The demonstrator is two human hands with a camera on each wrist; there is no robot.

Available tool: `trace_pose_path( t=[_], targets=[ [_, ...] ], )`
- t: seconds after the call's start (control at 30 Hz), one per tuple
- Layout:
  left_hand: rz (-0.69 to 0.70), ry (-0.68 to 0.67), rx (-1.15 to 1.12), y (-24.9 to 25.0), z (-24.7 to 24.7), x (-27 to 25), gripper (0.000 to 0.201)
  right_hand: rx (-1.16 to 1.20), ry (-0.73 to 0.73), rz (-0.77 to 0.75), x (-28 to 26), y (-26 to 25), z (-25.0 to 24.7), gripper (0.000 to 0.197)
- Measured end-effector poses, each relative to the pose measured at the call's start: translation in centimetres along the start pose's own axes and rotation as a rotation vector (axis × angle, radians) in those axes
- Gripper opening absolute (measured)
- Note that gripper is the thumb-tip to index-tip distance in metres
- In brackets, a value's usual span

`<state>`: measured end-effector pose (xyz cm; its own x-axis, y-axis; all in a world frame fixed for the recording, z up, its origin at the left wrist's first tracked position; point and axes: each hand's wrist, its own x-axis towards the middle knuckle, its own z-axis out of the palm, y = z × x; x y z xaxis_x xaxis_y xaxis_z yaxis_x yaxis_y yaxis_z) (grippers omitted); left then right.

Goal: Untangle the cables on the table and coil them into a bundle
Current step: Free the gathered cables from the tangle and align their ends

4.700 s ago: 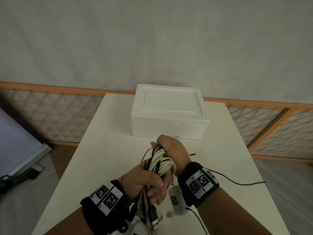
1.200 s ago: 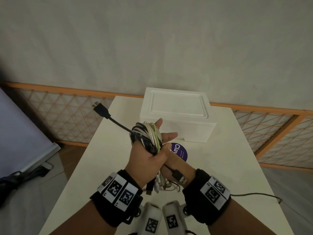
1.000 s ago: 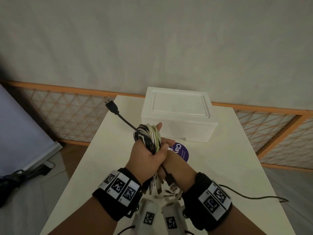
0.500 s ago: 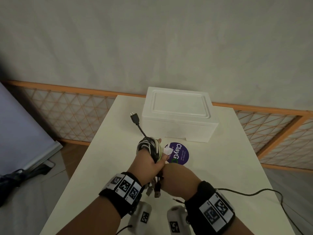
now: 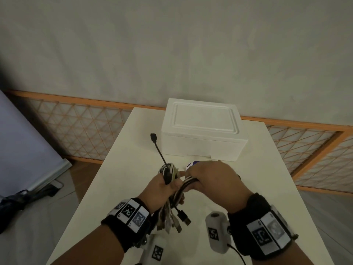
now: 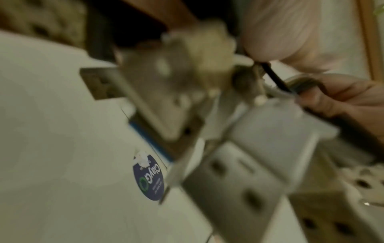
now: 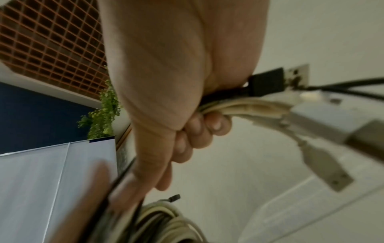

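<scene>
Above the middle of the desk (image 5: 122, 188), the left hand (image 5: 160, 190) is closed around the cable bundle (image 5: 169, 174), a coil of white and black cables. Just beside it at 3 o'clock, the right hand (image 5: 212, 178) grips several strands coming from the same bundle, fingers curled around them. One black cable end (image 5: 153, 137) sticks out towards 11 o'clock. USB plugs (image 5: 177, 222) hang below the left hand at 6 o'clock. At 12 o'clock from the hands a white foam box (image 5: 202, 131) stands on the desk. A purple round sticker (image 6: 148, 179) lies on the desk.
</scene>
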<state>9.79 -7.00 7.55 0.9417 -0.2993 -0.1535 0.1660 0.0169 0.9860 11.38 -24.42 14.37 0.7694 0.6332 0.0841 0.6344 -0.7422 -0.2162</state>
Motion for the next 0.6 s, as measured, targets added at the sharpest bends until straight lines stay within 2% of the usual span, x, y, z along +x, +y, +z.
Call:
trace_pose_path(
  t=[0.07,0.13,0.2,0.27,0.33,0.4,0.5,0.57,0.6],
  targets=[
    [0.005,-0.122,-0.005,0.3,0.4,-0.2,0.075,-0.042,0.097,-0.132,0.5,0.2,-0.4,0.041],
    [-0.019,-0.200,0.042,0.8,1.0,-0.4,0.046,-0.016,0.167,-0.247,0.8,0.5,-0.7,0.032],
    [-0.005,-0.277,0.002,1.4,1.5,-0.8,0.026,0.109,0.152,-0.304,1.1,0.9,-1.2,0.027],
    [0.007,-0.303,-0.029,1.5,1.6,-1.1,0.025,0.233,0.121,-0.291,1.4,1.2,-1.5,0.028],
    [0.002,-0.296,-0.026,1.7,1.5,-1.0,0.028,0.323,0.123,-0.283,1.8,1.5,-1.4,0.037],
    [0.001,-0.320,-0.032,1.8,1.5,-1.1,0.019,0.341,0.086,-0.290,2.1,1.8,-1.1,0.041],
    [0.036,-0.350,-0.146,2.4,2.0,-1.5,0.016,0.284,0.122,-0.278,2.6,1.9,-0.6,0.021],
    [0.060,-0.370,-0.242,2.6,2.4,-1.7,0.017,0.356,0.175,-0.261,2.7,2.0,-0.6,0.067],
    [0.063,-0.383,-0.277,2.7,2.4,-1.7,0.017,0.379,0.187,-0.263,2.8,1.9,-0.5,0.077]
  ],
)
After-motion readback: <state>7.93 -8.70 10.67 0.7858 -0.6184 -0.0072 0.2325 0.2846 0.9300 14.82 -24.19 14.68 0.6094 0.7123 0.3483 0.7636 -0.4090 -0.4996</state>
